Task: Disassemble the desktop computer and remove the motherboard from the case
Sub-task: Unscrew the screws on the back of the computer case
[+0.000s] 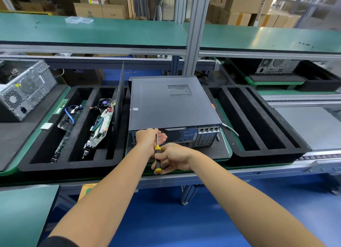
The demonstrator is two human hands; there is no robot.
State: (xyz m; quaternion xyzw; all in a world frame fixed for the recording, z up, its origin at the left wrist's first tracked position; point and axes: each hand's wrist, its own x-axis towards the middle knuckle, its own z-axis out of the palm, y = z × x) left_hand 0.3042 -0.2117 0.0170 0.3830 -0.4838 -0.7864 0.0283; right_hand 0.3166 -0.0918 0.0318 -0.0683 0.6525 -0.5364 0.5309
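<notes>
The right hand grips the screwdriver, left hand open against the computer case rear; the tip is hidden.

Bright, even overhead lighting; shadows soft. Strong wide-angle bending at frame edges. Background cardboard boxes slightly soft; upper right corner overexposed.

A green-topped workbench carries a closed desktop computer case lying flat, with a black foam tray of removed boards just left of the case and another foam tray just right.
</notes>
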